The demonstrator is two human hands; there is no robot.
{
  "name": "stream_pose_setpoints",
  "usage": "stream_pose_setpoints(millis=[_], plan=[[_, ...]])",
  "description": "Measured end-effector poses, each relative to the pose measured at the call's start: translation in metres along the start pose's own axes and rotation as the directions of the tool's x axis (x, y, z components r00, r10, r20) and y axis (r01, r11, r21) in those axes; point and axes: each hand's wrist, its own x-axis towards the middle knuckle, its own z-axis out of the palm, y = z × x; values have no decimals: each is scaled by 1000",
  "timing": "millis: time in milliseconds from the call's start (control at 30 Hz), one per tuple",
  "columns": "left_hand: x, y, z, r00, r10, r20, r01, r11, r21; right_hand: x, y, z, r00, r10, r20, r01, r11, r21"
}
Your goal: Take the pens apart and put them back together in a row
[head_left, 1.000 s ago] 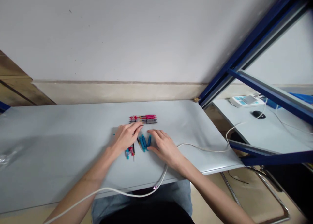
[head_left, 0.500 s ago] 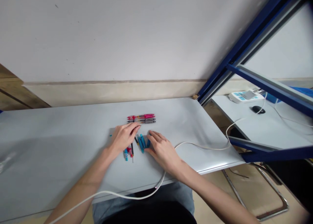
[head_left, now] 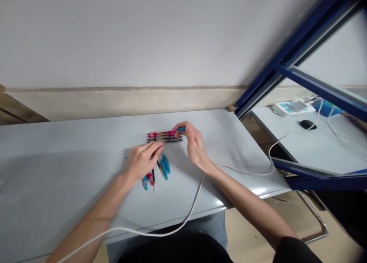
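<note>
My right hand [head_left: 195,144] is closed, pinching a blue pen barrel [head_left: 181,129] over the right end of the row of pens. That row holds pink pens [head_left: 156,134] behind grey-black pens [head_left: 172,139], all lying sideways. My left hand [head_left: 143,158] rests just in front of the row with fingers pressed together; a tiny dark tip shows at them, too small to name. Between the hands lie two blue pen barrels [head_left: 164,166] and an ink refill [head_left: 159,164]. Partly under my left hand are clear-and-blue [head_left: 145,183] and red pen parts [head_left: 150,178] beside another refill [head_left: 153,179].
A white cable [head_left: 197,194] runs across the table's front and off to the right. Blue framing [head_left: 286,56] rises at the table's right end. Beyond it, a black mouse [head_left: 308,124] and a white device [head_left: 292,107] sit on another table. A wall stands behind.
My right hand has lifted a blue barrel from beside the other two and carried it away from me to the pen row. My left hand stays nearly in place.
</note>
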Motion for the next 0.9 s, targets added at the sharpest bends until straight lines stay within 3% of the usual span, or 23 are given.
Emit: stream_pose_setpoints(millis=[100,367,633,900], plan=[[0,1,0,999,37,0,-37,999,29,4,14,12,987,160,33,-163,949,270],[-1,2,5,998,61,-21,-60,998,32,-9,22,10,942,293,163,-335,819,466],[-1,0,7,995,54,-83,-58,997,-45,-8,29,9,919,343,194,-392,743,542],[1,-1,6,992,52,-114,-66,990,-123,-9,27,8,934,301,191,-356,796,489]])
